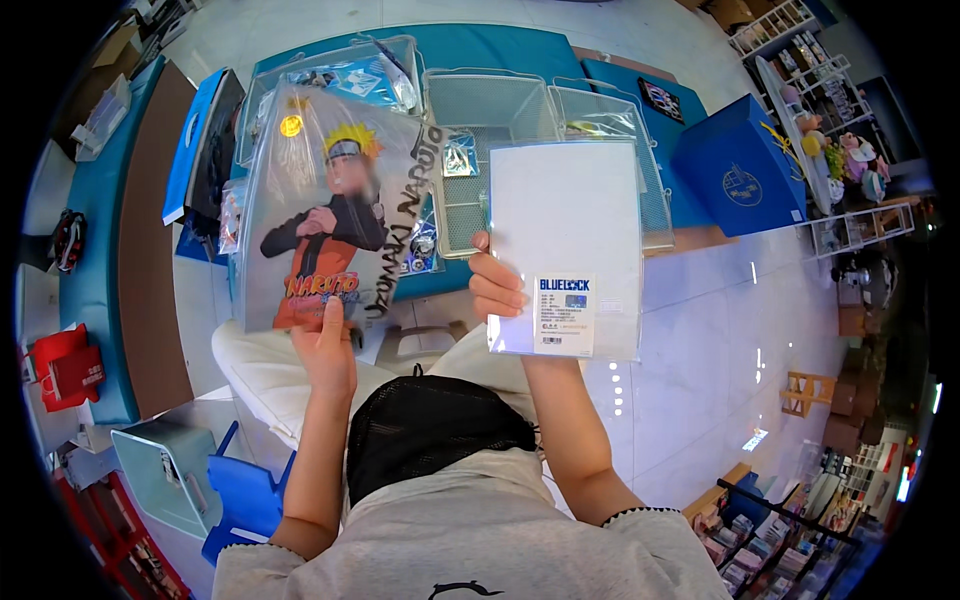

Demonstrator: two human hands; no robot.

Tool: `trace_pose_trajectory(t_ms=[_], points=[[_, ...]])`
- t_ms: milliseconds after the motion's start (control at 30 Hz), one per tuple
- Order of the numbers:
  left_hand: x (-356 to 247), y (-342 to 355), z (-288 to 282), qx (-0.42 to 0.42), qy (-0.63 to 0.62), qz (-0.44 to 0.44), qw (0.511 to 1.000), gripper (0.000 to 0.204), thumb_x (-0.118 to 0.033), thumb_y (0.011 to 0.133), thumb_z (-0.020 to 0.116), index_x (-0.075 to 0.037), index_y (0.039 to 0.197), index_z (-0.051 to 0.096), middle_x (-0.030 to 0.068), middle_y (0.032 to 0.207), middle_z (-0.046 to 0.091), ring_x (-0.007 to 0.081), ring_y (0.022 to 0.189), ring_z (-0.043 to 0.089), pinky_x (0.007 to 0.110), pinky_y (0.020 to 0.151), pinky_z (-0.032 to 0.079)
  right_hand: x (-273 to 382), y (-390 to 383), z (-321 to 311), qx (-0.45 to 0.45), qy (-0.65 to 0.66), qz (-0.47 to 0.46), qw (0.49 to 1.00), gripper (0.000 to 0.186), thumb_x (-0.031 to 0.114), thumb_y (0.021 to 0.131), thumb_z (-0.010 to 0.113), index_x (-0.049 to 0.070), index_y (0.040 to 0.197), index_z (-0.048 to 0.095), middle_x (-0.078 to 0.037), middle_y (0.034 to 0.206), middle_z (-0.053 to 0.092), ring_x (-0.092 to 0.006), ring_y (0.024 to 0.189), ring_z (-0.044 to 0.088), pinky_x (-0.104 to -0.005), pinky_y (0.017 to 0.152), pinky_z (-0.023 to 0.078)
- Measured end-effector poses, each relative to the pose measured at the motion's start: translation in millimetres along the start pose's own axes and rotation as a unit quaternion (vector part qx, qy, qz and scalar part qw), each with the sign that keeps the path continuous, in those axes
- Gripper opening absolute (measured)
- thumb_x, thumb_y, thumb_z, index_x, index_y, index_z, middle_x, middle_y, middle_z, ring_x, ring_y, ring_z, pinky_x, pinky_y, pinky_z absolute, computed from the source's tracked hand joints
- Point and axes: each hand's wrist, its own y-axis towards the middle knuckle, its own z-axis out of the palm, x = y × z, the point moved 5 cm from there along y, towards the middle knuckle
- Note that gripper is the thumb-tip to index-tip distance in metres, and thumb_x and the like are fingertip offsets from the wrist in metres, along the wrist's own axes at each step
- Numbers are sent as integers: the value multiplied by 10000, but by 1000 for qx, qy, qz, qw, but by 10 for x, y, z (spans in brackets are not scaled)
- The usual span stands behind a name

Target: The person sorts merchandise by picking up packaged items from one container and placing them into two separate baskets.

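My left hand (325, 352) grips the lower edge of a translucent plastic folder (285, 180), thumb on its front. The folder carries a printed cartoon figure with yellow hair, crossed arms and a black and orange outfit, plus a round gold sticker. In my right hand (497, 284) is a flat white packet (565, 210) in a clear sleeve, held upright with fingers curled round its left edge. A small printed label (564, 316) sits near the packet's bottom. Both items are raised in front of the wire baskets and apart from each other.
Wire baskets (490, 100) with flat packaged goods stand on a teal-topped table (500, 40). A blue box (735, 170) is at the right, another blue case (195, 145) at the left. A blue chair (245, 485) and pale bin (165, 475) stand lower left; shelves line the right.
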Motion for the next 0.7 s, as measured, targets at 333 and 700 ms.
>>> trace_pose_trajectory(t_ms=[333, 700], points=[[-832, -182, 502, 78, 504, 539, 670, 135, -101, 682, 577, -106, 811, 615, 77, 920, 614, 285, 934, 552, 371, 830, 390, -100, -32, 70, 37, -72, -85, 993, 453, 352, 839, 399, -62, 1021, 432, -92, 739, 433, -185, 627, 443, -271, 540, 402], [-140, 21, 309, -44, -166, -79, 982, 190, -68, 809, 521, 21, 975, 502, 105, 944, 567, 188, 826, 568, 280, 709, 464, -46, -14, -245, -296, -237, -165, 910, 277, 255, 874, 401, 31, 1028, 454, -129, 994, 515, -246, 882, 504, -362, 790, 409]])
